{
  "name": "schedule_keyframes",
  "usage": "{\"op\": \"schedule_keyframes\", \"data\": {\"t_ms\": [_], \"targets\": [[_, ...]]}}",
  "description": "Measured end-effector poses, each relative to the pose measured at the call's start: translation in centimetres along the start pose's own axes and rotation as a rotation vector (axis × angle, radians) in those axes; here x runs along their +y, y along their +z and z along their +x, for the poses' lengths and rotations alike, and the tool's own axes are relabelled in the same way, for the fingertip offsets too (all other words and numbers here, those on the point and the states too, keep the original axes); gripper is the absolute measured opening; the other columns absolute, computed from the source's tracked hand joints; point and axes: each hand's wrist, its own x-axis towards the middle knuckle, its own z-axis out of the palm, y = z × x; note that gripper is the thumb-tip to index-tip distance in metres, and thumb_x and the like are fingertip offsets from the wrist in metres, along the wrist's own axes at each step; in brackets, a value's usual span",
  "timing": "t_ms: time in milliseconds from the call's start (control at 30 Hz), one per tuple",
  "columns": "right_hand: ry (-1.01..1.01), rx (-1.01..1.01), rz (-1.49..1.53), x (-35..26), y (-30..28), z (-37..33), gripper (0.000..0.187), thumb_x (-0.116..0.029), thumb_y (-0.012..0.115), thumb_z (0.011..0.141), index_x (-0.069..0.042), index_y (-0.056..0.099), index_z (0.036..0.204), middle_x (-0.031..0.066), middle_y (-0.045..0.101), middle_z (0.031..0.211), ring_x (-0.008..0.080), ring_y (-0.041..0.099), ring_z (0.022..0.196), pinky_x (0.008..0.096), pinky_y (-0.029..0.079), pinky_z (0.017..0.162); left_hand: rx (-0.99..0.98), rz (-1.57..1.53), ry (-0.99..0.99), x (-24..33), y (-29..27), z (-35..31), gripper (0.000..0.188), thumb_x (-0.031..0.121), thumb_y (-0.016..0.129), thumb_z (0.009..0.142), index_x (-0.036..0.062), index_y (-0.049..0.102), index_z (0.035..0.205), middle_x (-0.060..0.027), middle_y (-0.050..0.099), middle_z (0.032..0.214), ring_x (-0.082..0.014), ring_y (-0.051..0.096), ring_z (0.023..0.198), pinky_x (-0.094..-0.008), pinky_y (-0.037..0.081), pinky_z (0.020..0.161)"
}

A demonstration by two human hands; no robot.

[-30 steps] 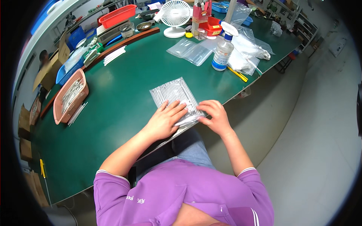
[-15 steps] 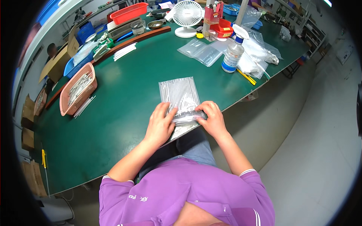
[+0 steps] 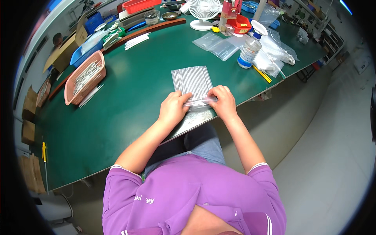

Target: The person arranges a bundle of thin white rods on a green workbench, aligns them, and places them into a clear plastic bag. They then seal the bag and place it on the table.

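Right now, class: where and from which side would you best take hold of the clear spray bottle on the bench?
Probably round the spray bottle's straight middle, from its open near side. It stands upright; plastic bags crowd its right and far side.

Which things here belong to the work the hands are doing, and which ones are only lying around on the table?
In use:
- left hand and right hand, both pressing the near end of the clear bag of thin rods

Lying about:
- pink basket
- spray bottle
- white fan
- empty clear bags
- yellow tool
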Motion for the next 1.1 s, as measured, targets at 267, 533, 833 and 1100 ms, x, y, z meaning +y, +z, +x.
{"op": "schedule_keyframes", "data": {"t_ms": [267, 533, 833, 1100], "targets": [[-0.097, -0.018, -0.034, -2.9, 2.4, 1.3, 0.050, -0.015, 0.089, 0.057, -0.015, 0.065, 0.100, 0.0036, 0.061, 0.110, 0.0279, 0.056, 0.113, 0.0449, 0.043, 0.097, 0.125, -0.146, -0.039, -0.8, 1.2, -2.2, 0.033, 0.004, 0.069, 0.079, 0.0004, 0.051, 0.106, -0.0192, 0.059, 0.100, -0.0401, 0.061, 0.095, -0.0480, 0.050, 0.083], [-0.117, -0.024, -0.038, -4.1, 3.3, 1.8, 0.042, -0.020, 0.087, 0.064, -0.014, 0.065, 0.099, 0.0048, 0.061, 0.106, 0.0284, 0.058, 0.110, 0.0451, 0.043, 0.096, 0.220, -0.224, -0.146, -0.3, 1.6, -3.0, 0.025, 0.001, 0.069, 0.078, 0.0010, 0.048, 0.091, -0.0186, 0.056, 0.091, -0.0397, 0.061, 0.083, -0.0476, 0.050, 0.072], [-0.177, 0.035, 0.010, -5.4, 4.4, 1.5, 0.025, -0.018, 0.079, 0.071, -0.013, 0.067, 0.092, 0.0046, 0.063, 0.097, 0.0286, 0.061, 0.102, 0.0442, 0.045, 0.088, 0.215, -0.291, -0.167, -0.6, 1.1, -2.8, 0.018, 0.001, 0.069, 0.077, 0.0000, 0.051, 0.081, -0.0183, 0.057, 0.087, -0.0387, 0.061, 0.080, -0.0464, 0.050, 0.071], [-0.328, -0.028, 0.154, -4.9, 2.0, -1.9, 0.016, -0.011, 0.074, 0.072, -0.013, 0.067, 0.086, 0.0010, 0.068, 0.095, 0.0255, 0.064, 0.096, 0.0410, 0.048, 0.083, 0.093, -0.380, -0.036, 2.7, 0.5, -7.0, 0.021, 0.004, 0.072, 0.078, 0.0017, 0.051, 0.080, -0.0149, 0.055, 0.082, -0.0361, 0.060, 0.076, -0.0461, 0.050, 0.068]]}}
